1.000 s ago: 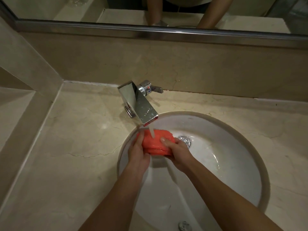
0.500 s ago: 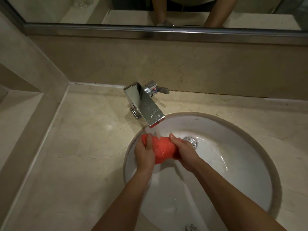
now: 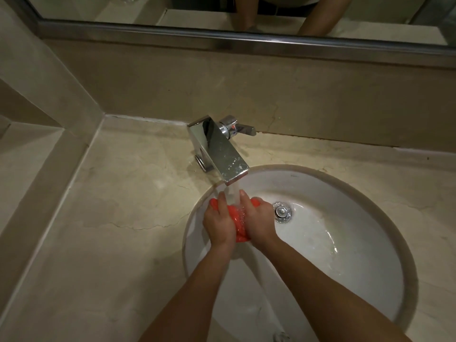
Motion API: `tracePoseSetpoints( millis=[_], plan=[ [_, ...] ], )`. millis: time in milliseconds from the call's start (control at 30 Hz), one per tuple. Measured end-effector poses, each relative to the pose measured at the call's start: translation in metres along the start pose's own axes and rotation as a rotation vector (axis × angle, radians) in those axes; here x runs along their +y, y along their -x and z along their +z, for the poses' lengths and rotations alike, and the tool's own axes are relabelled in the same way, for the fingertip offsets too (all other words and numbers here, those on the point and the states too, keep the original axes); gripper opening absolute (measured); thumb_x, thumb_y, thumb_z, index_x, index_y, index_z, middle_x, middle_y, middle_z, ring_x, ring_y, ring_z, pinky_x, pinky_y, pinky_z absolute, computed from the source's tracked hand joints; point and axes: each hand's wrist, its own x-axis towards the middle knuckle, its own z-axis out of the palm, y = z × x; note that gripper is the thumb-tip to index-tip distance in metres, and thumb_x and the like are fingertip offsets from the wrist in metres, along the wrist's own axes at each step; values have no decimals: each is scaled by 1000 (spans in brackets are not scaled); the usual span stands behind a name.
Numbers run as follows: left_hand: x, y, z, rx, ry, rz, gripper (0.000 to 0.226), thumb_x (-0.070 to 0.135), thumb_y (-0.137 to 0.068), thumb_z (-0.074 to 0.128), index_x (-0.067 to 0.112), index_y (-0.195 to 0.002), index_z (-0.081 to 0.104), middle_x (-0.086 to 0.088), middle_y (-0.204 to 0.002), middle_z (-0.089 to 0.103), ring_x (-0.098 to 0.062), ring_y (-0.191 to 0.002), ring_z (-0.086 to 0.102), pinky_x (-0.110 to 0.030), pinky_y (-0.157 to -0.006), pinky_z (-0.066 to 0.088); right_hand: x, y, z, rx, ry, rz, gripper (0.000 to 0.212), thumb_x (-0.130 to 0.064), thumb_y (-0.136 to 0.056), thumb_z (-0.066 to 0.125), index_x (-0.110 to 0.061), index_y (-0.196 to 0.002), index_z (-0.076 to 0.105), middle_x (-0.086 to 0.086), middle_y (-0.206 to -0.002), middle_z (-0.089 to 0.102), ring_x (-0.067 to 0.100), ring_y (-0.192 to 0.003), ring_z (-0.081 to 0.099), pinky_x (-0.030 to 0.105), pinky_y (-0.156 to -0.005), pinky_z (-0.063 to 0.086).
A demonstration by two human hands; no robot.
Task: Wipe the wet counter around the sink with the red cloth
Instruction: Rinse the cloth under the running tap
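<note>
The red cloth (image 3: 238, 222) is bunched up between both hands inside the white sink (image 3: 345, 243), directly under the stream of water running from the chrome faucet (image 3: 218, 151). My left hand (image 3: 218, 223) grips the cloth's left side and my right hand (image 3: 257, 222) grips its right side, pressing it together. Most of the cloth is hidden by the hands. The beige stone counter (image 3: 118, 218) surrounds the sink, with a wet patch near the faucet base.
A chrome lever handle (image 3: 240, 129) sticks out to the faucet's right. The drain plug (image 3: 281, 211) sits just right of my hands. A stone backsplash and a mirror (image 3: 246, 11) rise behind, and a wall ledge bounds the counter at left.
Both hands have drawn closer together, squeezing the cloth into a tighter bunch under the running water. The view has shifted slightly left relative to the sink.
</note>
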Motion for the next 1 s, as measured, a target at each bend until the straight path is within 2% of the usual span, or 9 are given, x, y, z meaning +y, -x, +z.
tracePoseSetpoints(
  millis=[167,267,367,433,500,667,733,833,1000],
  plan=[
    [-5,6,-4,35,-79,72,36,42,-100,46,10,-86,56,5,-84,60,-19,-85,60,-31,-78,40,0,3,-2,-8,68,-63,52,-45,-93,64,-8,-61,47,0,-52,46,10,-51,43,30,-58,41],
    [-6,1,-2,11,-179,149,39,45,-98,46,13,-80,55,-4,-84,62,-24,-85,61,-32,-76,41,0,3,-4,-16,29,-87,45,-44,-93,65,-4,-72,59,1,-60,60,11,-58,54,32,-66,47],
    [-1,-2,5,31,-180,121,47,51,-96,43,10,-92,66,-9,-95,69,-27,-92,64,-36,-84,48,0,2,-1,4,37,-103,33,-39,-96,62,-16,-74,68,-5,-63,67,4,-61,60,25,-67,48],
    [11,3,8,-2,-144,16,46,47,-100,40,12,-88,68,-7,-83,69,-23,-80,66,-32,-73,49,1,7,4,45,35,-102,44,-42,-98,57,-13,-65,61,-5,-56,62,5,-56,56,28,-63,45],
    [16,8,11,-57,-145,-71,50,42,-103,36,16,-68,60,0,-66,63,-14,-64,60,-26,-59,41,3,10,11,67,-10,-19,55,-50,-100,50,-8,-65,60,0,-58,64,13,-60,60,32,-66,48],
    [8,-1,11,-130,-117,-106,58,41,-103,34,13,-62,62,-5,-65,66,-26,-70,67,-33,-64,51,7,6,18,-85,-61,157,74,-74,-82,51,-4,-86,75,7,-78,76,21,-81,74,37,-81,59],
    [8,-4,12,-128,-84,-159,60,45,-102,34,11,-65,66,-7,-67,68,-25,-70,68,-37,-68,55,2,3,15,-97,-29,161,67,-70,-88,51,-8,-81,76,4,-73,76,17,-74,73,34,-74,60],
    [12,-6,13,-102,-40,-194,57,46,-102,38,11,-65,64,-5,-64,66,-18,-62,64,-28,-57,49,-2,1,15,-65,-4,112,58,-52,-100,49,-11,-63,68,6,-60,69,17,-60,67,34,-66,55],
    [7,-6,10,-122,-71,-175,65,51,-102,32,8,-70,68,-10,-68,70,-25,-68,69,-35,-67,55,-8,1,14,-66,120,29,60,-45,-102,47,0,-68,66,11,-65,69,21,-64,65,33,-66,49]
  ],
)
